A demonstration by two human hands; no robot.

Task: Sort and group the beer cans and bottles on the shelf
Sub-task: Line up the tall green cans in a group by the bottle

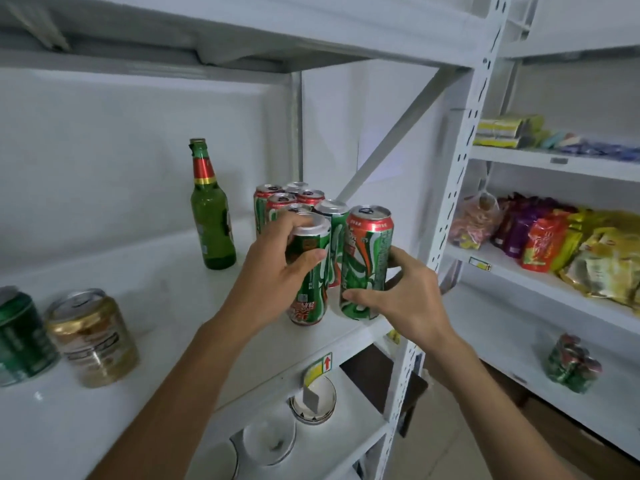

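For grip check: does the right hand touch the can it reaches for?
Touching: head view shows right hand fingers wrapped around the can.

Can in my left hand (273, 271): digits near base, printed upside down, look like "28.8"; not sure. Other print on that can (308, 271) too blurred. Yellow sticker (318, 368) on shelf edge (349, 344): red up-arrow sign, no legible words. Bottle (211, 216) label, gold can (93, 337), snack packs (554, 237): unreadable.
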